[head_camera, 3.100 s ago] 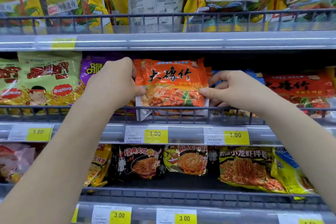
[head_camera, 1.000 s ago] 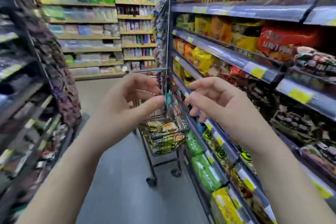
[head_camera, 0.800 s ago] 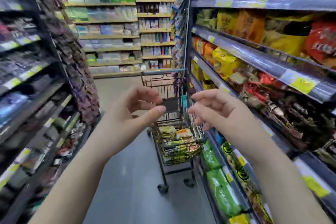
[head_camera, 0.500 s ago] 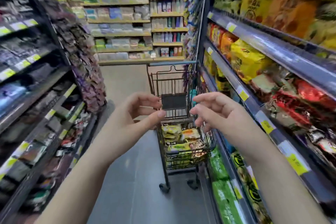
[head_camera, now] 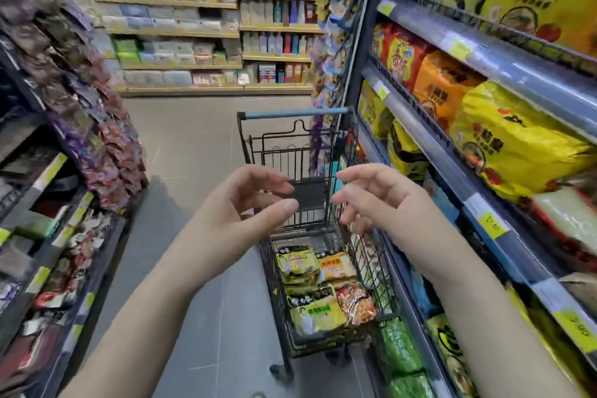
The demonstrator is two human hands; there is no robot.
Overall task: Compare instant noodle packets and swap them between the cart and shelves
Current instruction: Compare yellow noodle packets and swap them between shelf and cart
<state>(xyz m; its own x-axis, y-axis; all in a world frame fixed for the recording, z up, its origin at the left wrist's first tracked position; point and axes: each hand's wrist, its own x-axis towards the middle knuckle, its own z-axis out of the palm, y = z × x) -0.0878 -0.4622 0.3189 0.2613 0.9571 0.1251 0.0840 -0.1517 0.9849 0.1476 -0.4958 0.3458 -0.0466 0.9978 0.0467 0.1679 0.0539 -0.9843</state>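
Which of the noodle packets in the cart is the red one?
The red packet lies at the right of the cart, nearest the camera, beside the lower yellow-green packet. Behind them lie the upper yellow-green packet and the orange packet.

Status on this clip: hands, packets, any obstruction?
Left hand and right hand empty, up before the cart. Noodle packets lie in its basket. Nothing between hands and cart.

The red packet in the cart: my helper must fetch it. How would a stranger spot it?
Find the black wire cart beside the right-hand shelves. In its basket, the red packet lies on the shelf side, beside a yellow-green packet. No other there is red.
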